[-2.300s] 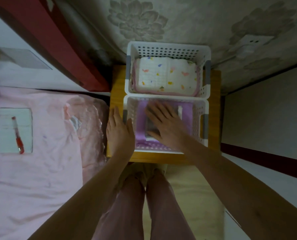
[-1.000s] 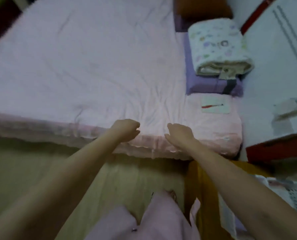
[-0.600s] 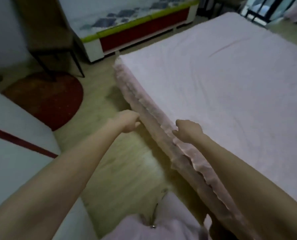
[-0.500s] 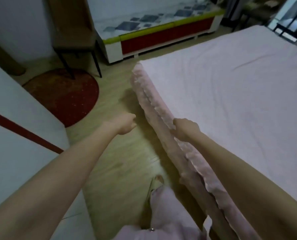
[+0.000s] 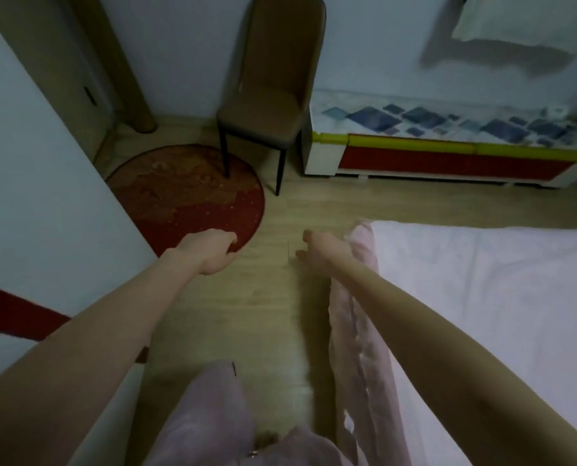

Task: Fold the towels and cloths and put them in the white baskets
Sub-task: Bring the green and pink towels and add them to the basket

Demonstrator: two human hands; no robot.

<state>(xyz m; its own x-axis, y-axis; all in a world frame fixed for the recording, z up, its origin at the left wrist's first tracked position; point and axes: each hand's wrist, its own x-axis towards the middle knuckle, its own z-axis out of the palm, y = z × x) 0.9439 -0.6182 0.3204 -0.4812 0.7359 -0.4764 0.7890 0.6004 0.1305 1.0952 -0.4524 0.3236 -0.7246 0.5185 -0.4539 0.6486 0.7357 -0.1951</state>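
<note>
No towel, cloth or white basket shows in the head view. My left hand (image 5: 210,252) hangs over the wooden floor by the edge of a red round rug, fingers loosely curled, holding nothing. My right hand (image 5: 324,253) is stretched out over the floor just left of the bed's near corner, fingers loosely bent and empty. Both forearms reach forward from the bottom of the view.
A pink-sheeted bed (image 5: 482,297) with a frilled edge fills the right. A brown chair (image 5: 273,95) stands at the back, partly on the red rug (image 5: 186,193). A low red, yellow and white bench (image 5: 448,153) lines the far wall. A white cabinet side (image 5: 38,196) rises on the left.
The view has swung from the baskets on the bedside table, along the bed, to the room's far end. My right hand has left the bed's frilled edge and now hangs over the floor.
</note>
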